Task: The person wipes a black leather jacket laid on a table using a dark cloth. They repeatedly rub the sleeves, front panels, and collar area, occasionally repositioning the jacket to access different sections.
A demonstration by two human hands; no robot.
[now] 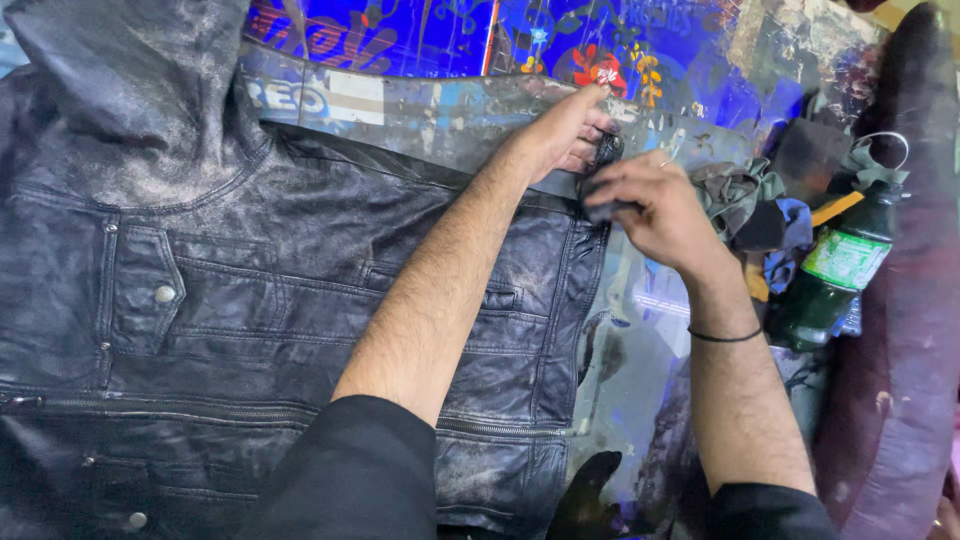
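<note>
A black leather jacket (200,300) lies spread flat across the table, dusty and greyish on its surface, with snap buttons, pockets and a zip. My left hand (565,130) presses down on the jacket's far right edge with its fingers flat. Right beside it, my right hand (645,205) grips a small dark pad or cloth (603,210) against that same edge. A thin black band circles my right wrist. Both my sleeves are black.
A green plastic bottle (835,275) stands at the right beside crumpled rags (750,205) in grey, blue and orange. The table top (420,110) is covered in worn, colourful printed sheeting. A dark reddish leather piece (900,330) runs along the right edge.
</note>
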